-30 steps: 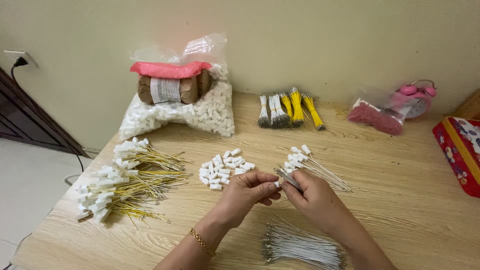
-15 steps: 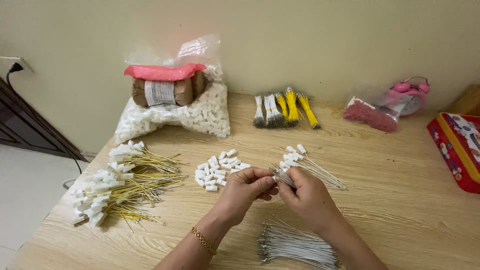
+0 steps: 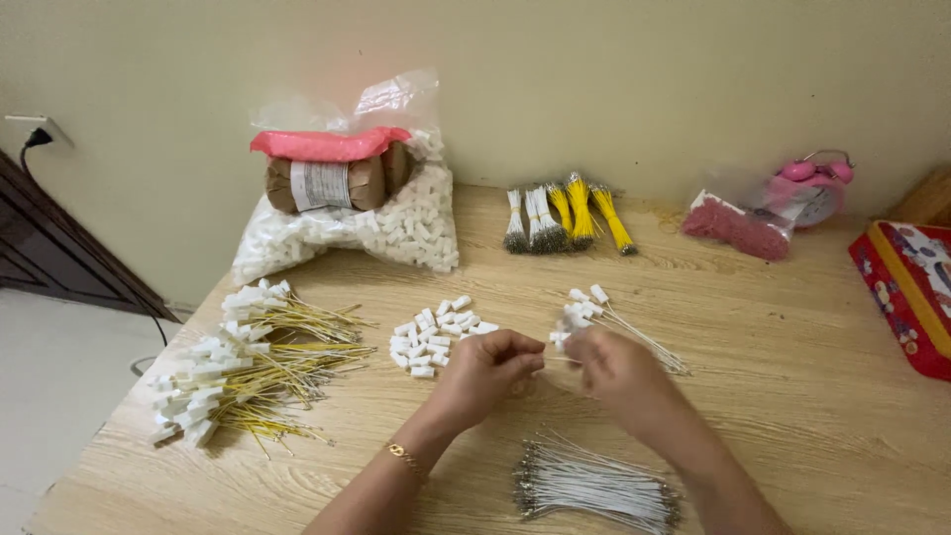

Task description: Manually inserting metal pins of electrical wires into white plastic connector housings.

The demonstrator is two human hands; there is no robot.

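My L hand (image 3: 487, 365) & R hand (image 3: 612, 365) pinched one thin white wire (image 3: 551, 359) between them, just right of loose connector pile (image 3: 432, 335), bare wire bundle (image 3: 594, 483) nearer me.

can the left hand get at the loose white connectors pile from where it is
Probably yes: the left hand sits just right of the loose white connectors pile, with bare table between them and nothing in the way, though its fingers are pinched together.

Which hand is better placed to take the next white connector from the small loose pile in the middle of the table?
Left, probably. The left hand is right beside the loose white connectors, which lie on its side. The right hand is farther away, next to the finished white wires, and would have to cross over.
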